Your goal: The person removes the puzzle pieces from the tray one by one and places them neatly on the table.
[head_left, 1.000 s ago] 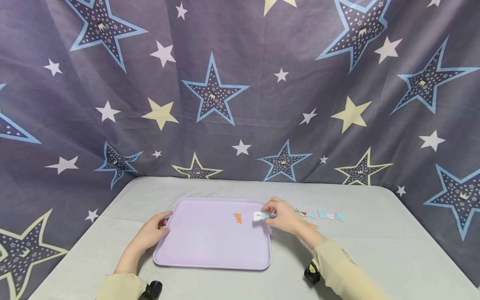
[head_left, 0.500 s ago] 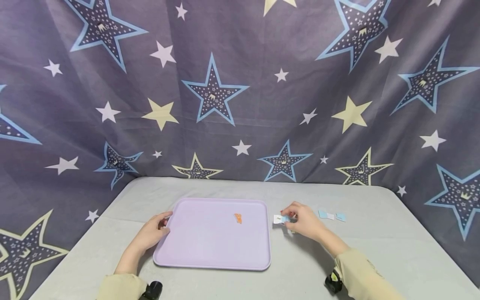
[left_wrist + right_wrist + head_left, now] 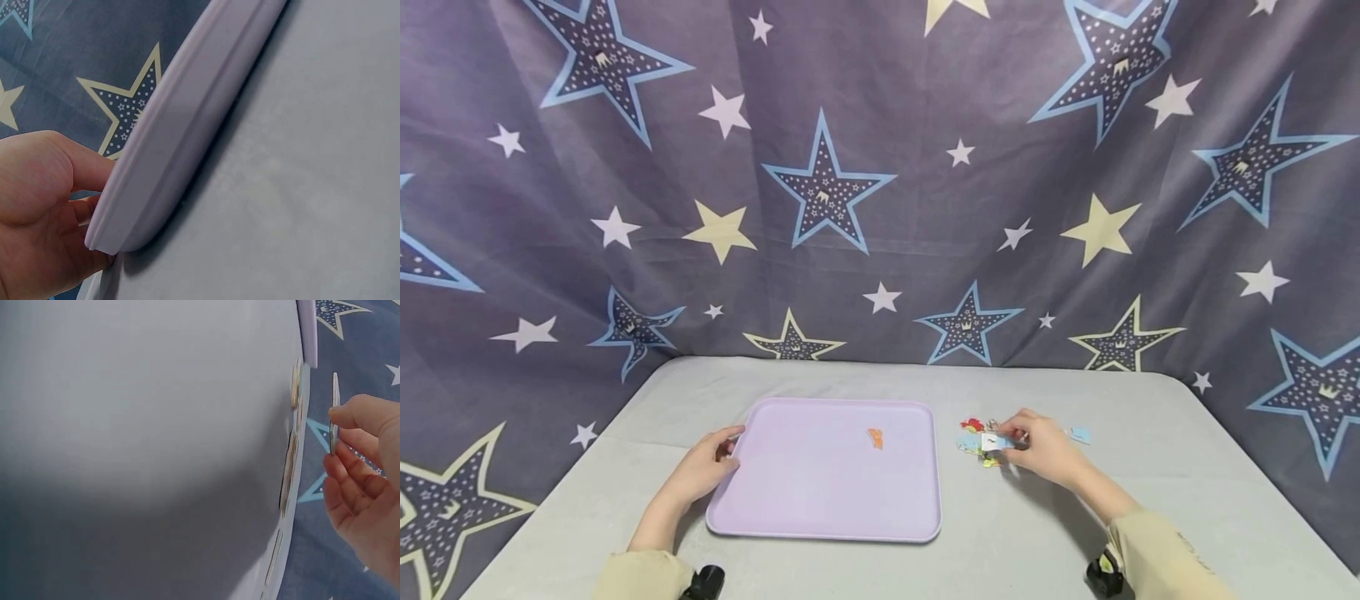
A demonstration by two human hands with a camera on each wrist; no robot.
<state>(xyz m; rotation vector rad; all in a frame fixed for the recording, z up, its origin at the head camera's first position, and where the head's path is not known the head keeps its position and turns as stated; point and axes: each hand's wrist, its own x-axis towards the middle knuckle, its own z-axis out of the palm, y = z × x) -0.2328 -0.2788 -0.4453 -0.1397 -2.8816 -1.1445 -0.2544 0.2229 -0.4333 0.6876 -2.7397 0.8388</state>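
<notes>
My left hand (image 3: 702,463) grips the left rim of a lilac tray (image 3: 820,496); in the left wrist view the thumb and fingers meet the tray's raised edge (image 3: 165,134). An orange puzzle piece (image 3: 876,438) lies inside the tray, toward its right side. Right of the tray, my right hand (image 3: 1047,452) pinches a white and light blue puzzle piece (image 3: 990,442) between thumb and fingers. The right wrist view shows this thin piece (image 3: 335,394) edge-on, raised off the table. Beneath it lie several loose puzzle pieces (image 3: 972,425), coloured red, blue and yellow-green, partly hidden by the hand.
A light blue puzzle piece (image 3: 1081,435) lies farther right, beyond the right hand. The pale grey cloth-covered table (image 3: 1172,483) reaches back to a dark curtain (image 3: 895,250) printed with stars.
My right hand has moved right, from over the tray's right edge to above the loose pieces, still pinching the white and blue piece. The left hand and the tray have stayed put.
</notes>
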